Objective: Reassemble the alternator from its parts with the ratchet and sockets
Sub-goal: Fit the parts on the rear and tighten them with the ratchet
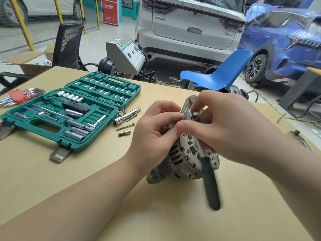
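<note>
The grey alternator (pixel 182 160) stands tilted on the tan table (pixel 52 185), just right of the middle. A ratchet (pixel 211 186) with a green and black handle sits on its top; the chrome head (pixel 190 113) shows between my fingers and the handle hangs down toward me, blurred. My left hand (pixel 154 134) clasps the alternator's upper left side, with its thumb pressed near the ratchet head. My right hand (pixel 225 129) pinches the ratchet head from the right and above. The socket under the head is hidden.
An open green socket case (pixel 73 112) lies at the left. Loose sockets, bolts and an extension bar (pixel 126 117) lie beside its right edge. Hex keys in a red holder (pixel 19 96) rest at the far left. A blue chair (pixel 217 73) stands behind the table.
</note>
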